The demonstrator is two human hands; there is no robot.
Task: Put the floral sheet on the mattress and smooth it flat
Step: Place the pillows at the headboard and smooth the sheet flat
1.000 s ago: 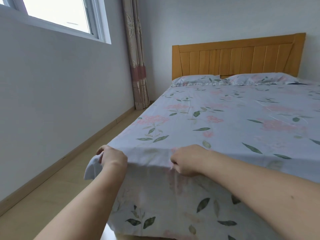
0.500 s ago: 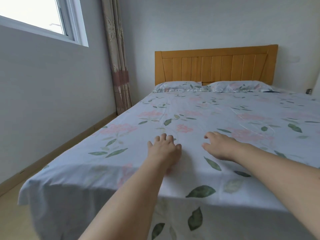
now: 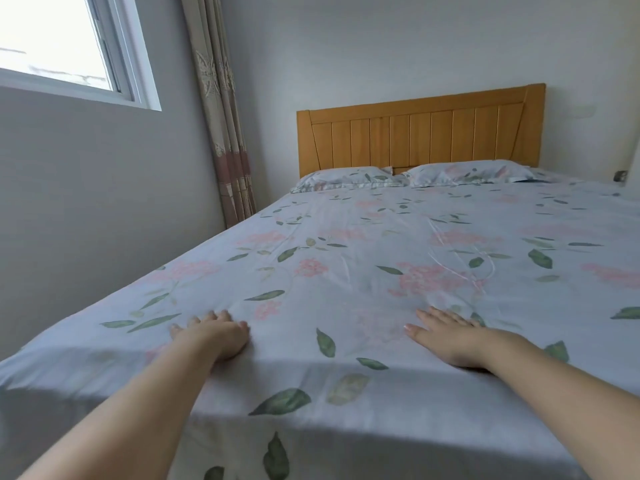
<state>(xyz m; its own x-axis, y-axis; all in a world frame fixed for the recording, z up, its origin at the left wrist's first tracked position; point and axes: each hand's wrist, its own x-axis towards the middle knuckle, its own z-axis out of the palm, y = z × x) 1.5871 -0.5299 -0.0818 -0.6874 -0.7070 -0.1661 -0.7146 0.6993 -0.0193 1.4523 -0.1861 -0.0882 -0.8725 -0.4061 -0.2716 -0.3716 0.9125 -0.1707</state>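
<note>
Nearest the camera, the floral sheet [image 3: 346, 271] hangs over the foot edge of the mattress [image 3: 38, 403], whose own surface is hidden under the drape. Just past that edge both hands lie palm-down on the cloth: left hand [image 3: 213, 336] with fingers spread and only slightly bent, right hand [image 3: 450, 339] flat with straight fingers. Neither grip is clenched on fabric now; both are released and pressing. A second ago both hands were pinching the hem at the foot corner, tugging it down; half a second ago they were already flat on top, close together near the middle. Now they sit well apart, left gone left, right gone right, so the stroke reads as an outward sweep from the centre. Judgement: placing is done, and this is the smoothing step, near its end at the foot. The cloth between the hands looks flat. Farther up, faint creases show around the pink flower clusters in the middle of the bed, so more passes are likely needed there. Beyond, two matching pillows [image 3: 349, 178] lie against the wooden headboard [image 3: 415, 133]; the curtain [image 3: 221, 133] and window [image 3: 69, 46] stand far left.
</note>
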